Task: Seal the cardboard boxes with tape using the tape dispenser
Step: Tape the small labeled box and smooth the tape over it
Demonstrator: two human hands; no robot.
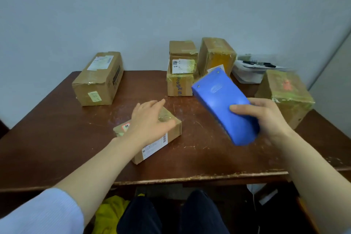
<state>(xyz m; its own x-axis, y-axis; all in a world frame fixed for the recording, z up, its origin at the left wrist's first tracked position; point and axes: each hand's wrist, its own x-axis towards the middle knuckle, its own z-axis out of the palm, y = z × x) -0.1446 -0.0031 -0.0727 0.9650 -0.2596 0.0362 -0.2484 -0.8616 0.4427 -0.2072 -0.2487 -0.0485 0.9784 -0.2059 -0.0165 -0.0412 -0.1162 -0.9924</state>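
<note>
Small flat box (167,138) sits mid-table (57,138), closed, glossy tape over its top, contents not visible. Left hand (150,119) lies on its top, fingers spread and straight. Right hand (266,118) is right of that box, fingers and thumb wrapped round a blue tape dispenser (218,99), which is held above the table and tilted.

Long box (98,80) is far-left of the small flat box, closed. Beyond it are two stacked boxes (180,70), both closed and labelled. The upright box (214,55) is just right of the stack, taped shut. The taped box (284,97) is far right of the small flat box. A white tub (247,78) beyond-right holds papers and dark pen-like items, blurred.
</note>
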